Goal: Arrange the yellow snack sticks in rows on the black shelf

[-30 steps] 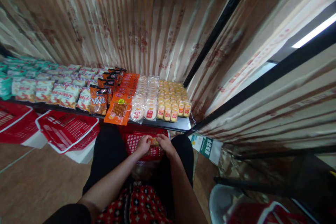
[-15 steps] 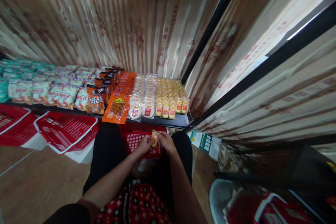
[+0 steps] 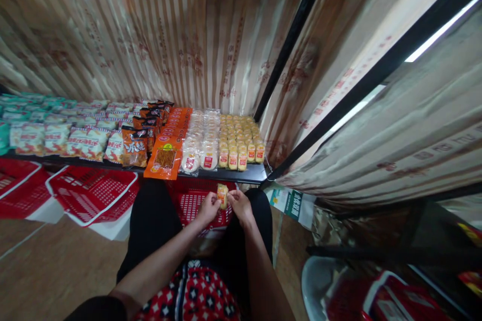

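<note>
Between my two hands, over a red basket (image 3: 188, 205), is a small yellow snack pack (image 3: 222, 195) with an orange-red label. My left hand (image 3: 208, 209) pinches its left edge. The fingers of my right hand (image 3: 240, 205) are closed on its right edge. Similar yellow packs (image 3: 241, 135) stand in rows at the right end of the black shelf (image 3: 241, 174). Clear packs of round white crackers (image 3: 209, 157) are beside them on the left, then orange bags of stick snacks (image 3: 165, 158).
Farther left on the shelf are orange-brown bags (image 3: 134, 145), white bags (image 3: 88, 141) and green packs (image 3: 4, 135). Red baskets with white handles (image 3: 101, 195) stand below. A striped curtain (image 3: 181, 30) and black poles (image 3: 289, 45) enclose the shelf. A pale basin (image 3: 312, 281) is at lower right.
The pack has turned slightly more upright, its label facing me, while both hands keep hold of it. The whole view has shifted a little.
</note>
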Demonstrator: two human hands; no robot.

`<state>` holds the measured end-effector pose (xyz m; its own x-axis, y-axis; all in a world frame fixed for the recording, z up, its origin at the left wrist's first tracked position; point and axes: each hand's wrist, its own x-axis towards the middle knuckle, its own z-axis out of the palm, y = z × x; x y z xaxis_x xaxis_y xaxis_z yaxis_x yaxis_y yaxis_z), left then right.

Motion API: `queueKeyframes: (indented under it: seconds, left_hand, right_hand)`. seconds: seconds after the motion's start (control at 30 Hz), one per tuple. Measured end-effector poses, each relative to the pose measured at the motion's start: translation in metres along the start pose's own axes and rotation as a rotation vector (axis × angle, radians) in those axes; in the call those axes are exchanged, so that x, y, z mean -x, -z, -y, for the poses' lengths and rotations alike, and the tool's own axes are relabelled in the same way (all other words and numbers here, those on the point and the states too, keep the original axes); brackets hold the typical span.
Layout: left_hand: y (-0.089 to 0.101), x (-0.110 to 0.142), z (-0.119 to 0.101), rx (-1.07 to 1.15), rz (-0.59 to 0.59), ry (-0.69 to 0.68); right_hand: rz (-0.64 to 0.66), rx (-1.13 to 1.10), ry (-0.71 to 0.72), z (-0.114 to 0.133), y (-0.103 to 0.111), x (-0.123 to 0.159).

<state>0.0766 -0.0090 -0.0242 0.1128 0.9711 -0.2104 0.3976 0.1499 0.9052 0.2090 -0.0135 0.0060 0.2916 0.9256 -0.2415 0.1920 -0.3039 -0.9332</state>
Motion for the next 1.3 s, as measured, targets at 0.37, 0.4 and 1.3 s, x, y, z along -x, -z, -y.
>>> queueKeyframes:
  seconds: [0.37, 0.4, 1.3]
  left_hand:
    - [-0.011, 0.005, -0.034, 0.015, -0.044, -0.103]
    - [-0.013, 0.004, -0.036, 0.036, -0.043, -0.112]
    - [-0.036, -0.025, -0.117, 0.088, 0.003, -0.203]
  right_hand:
    - [-0.010, -0.098, 0.137, 0.026, 0.023, 0.010]
    - [-0.014, -0.102, 0.154, 0.028, 0.026, 0.010]
    - [-0.544, 0.494, 0.350, 0.040, 0.037, -0.006]
